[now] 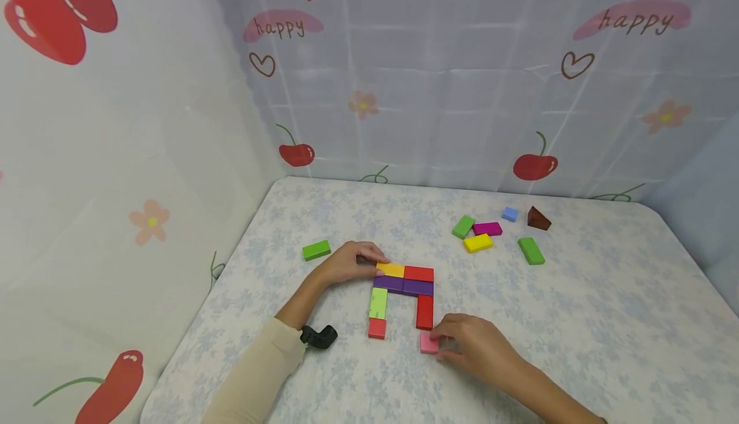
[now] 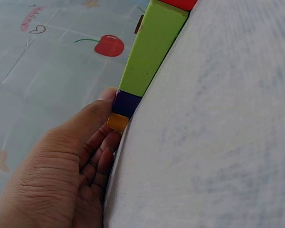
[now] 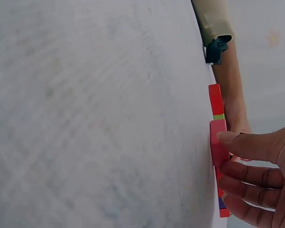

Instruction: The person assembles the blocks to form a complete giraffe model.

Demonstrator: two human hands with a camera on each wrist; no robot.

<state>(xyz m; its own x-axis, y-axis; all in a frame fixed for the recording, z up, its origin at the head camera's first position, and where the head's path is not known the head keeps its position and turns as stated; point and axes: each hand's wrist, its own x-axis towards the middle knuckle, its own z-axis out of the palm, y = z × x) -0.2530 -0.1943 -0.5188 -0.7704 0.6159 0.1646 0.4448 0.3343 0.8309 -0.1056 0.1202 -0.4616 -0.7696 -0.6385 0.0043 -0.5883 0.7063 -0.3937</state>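
Note:
In the head view, flat coloured blocks lie joined in an arch shape. My left hand point(image 1: 349, 263) is at its top left corner, with thumb and fingertips on the yellow block point(image 1: 391, 271) and the end of a purple block point(image 1: 389, 284). Beside that lie a red block point(image 1: 419, 274) and a second purple one. The left leg is a light green block point(image 1: 378, 303) above a small red-pink block point(image 1: 377, 329). A red block point(image 1: 424, 312) forms the right leg. My right hand point(image 1: 476, 347) pinches a pink block point(image 3: 219, 142) just below that leg.
A green block point(image 1: 316, 251) lies left of the arch. Back right are a green block point(image 1: 464, 226), a magenta block point(image 1: 487, 228), a yellow block point(image 1: 478, 243), a blue block point(image 1: 510, 214), a brown wedge point(image 1: 538, 219) and another green block point(image 1: 531, 251). A curtain hangs behind the table.

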